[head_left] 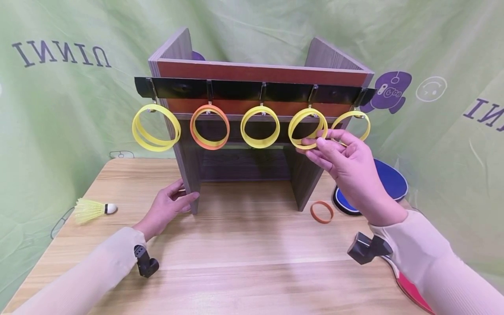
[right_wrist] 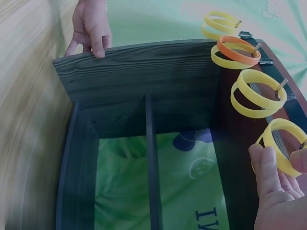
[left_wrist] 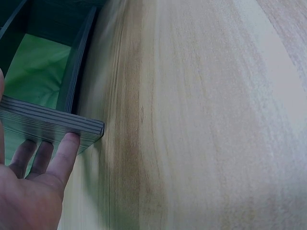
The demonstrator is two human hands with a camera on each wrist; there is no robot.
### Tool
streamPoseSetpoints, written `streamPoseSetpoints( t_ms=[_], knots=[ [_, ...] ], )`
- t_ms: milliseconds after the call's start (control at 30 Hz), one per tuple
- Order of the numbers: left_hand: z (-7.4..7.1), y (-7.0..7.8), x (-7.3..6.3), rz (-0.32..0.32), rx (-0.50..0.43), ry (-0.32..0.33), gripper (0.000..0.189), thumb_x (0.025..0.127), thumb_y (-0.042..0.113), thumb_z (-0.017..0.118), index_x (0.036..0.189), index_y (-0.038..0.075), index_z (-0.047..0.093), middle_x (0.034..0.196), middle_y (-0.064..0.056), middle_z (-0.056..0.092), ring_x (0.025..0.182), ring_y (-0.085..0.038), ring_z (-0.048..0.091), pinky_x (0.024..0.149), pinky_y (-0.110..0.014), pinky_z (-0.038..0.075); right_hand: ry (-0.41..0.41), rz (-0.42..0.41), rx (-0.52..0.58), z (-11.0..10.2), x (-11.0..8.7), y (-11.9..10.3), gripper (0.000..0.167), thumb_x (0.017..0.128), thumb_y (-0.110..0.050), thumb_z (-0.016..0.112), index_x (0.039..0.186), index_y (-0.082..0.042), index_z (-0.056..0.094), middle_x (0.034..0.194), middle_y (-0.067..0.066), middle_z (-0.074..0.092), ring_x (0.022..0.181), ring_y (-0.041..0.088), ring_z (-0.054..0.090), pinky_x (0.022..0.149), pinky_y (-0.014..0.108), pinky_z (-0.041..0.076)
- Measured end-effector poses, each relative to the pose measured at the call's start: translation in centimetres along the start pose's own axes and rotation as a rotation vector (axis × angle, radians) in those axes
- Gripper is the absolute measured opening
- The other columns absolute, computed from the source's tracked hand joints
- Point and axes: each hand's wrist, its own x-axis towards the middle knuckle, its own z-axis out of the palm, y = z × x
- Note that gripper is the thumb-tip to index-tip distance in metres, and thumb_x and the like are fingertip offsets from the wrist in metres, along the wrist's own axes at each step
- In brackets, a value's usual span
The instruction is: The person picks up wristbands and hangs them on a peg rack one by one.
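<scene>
A grey wooden shelf (head_left: 232, 173) stands on the table, with a black strip of hooks (head_left: 236, 89) across its front. My left hand (head_left: 167, 209) holds the lower end of its left side panel (left_wrist: 53, 122), thumb on one face and fingers on the other. At the fourth hook from the left, my right hand (head_left: 350, 162) pinches the lower part of yellow wristbands (head_left: 292, 127) hanging there. Yellow wristbands (head_left: 260, 144) also hang from the first, third and fifth hooks. On the second, an orange wristband (head_left: 191, 131) hangs in front of a yellow one (right_wrist: 225, 62).
An orange wristband (head_left: 322, 212) lies on the table (head_left: 236, 262) by the shelf's right foot. Blue paddles (head_left: 387, 179) lie behind my right wrist, and a red paddle (head_left: 413, 291) is partly under that forearm. A yellow shuttlecock (head_left: 92, 210) lies at the left.
</scene>
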Motion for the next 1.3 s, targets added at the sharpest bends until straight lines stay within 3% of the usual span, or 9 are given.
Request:
streamPoseSetpoints(
  t_ms=[433, 700, 1067, 1200, 1300],
  knots=[
    [-0.1, 0.0, -0.1, -0.004, -0.003, 0.003, 0.066, 0.103, 0.026, 0.069, 0.161, 0.014, 0.041, 0.155, -0.025, 0.050, 0.109, 0.005, 0.063, 0.096, -0.035, 0.063, -0.019, 0.038, -0.043, -0.5, -0.5, 0.2, 0.026, 0.103, -0.005, 0.064, 0.125, 0.004, 0.053, 0.113, 0.008, 0.081, 0.106, 0.019, 0.079, 0.096, 0.028, 0.061],
    [-0.1, 0.1, -0.1, 0.004, -0.005, 0.006, 0.065, 0.103, 0.025, 0.069, 0.160, 0.012, 0.042, 0.155, -0.025, 0.050, 0.109, 0.005, 0.063, 0.097, -0.036, 0.063, -0.070, 0.057, -0.134, -2.4, -1.4, 0.9, 0.016, 0.104, -0.008, 0.063, 0.117, 0.002, 0.063, 0.108, 0.008, 0.082, 0.100, 0.020, 0.080, 0.094, 0.029, 0.062],
    [0.0, -0.2, 0.1, -0.004, -0.005, 0.004, 0.067, 0.102, 0.026, 0.070, 0.161, 0.014, 0.042, 0.155, -0.023, 0.050, 0.113, 0.002, 0.061, 0.098, -0.037, 0.063, -0.153, 0.107, -0.329, -6.9, -3.5, 4.7, 0.012, 0.107, -0.006, 0.057, 0.112, -0.001, 0.067, 0.103, 0.003, 0.081, 0.095, 0.016, 0.080, 0.086, 0.027, 0.065],
    [0.0, -0.3, 0.2, -0.013, 0.002, 0.002, 0.068, 0.102, 0.029, 0.071, 0.161, 0.015, 0.041, 0.155, -0.023, 0.050, 0.115, -0.001, 0.061, 0.099, -0.038, 0.062, -0.147, 0.150, -0.457, -8.5, -3.7, 6.3, 0.016, 0.105, -0.004, 0.060, 0.114, 0.010, 0.062, 0.098, 0.001, 0.080, 0.088, 0.012, 0.079, 0.080, 0.026, 0.066],
    [0.0, -0.3, 0.2, -0.011, 0.000, 0.000, 0.068, 0.102, 0.028, 0.071, 0.161, 0.015, 0.041, 0.155, -0.023, 0.050, 0.114, 0.000, 0.062, 0.099, -0.037, 0.062, -0.133, 0.186, -0.594, -9.6, -3.5, 6.9, 0.026, 0.105, -0.003, 0.060, 0.117, 0.019, 0.056, 0.096, 0.007, 0.080, 0.083, 0.009, 0.078, 0.076, 0.025, 0.066]
  ],
)
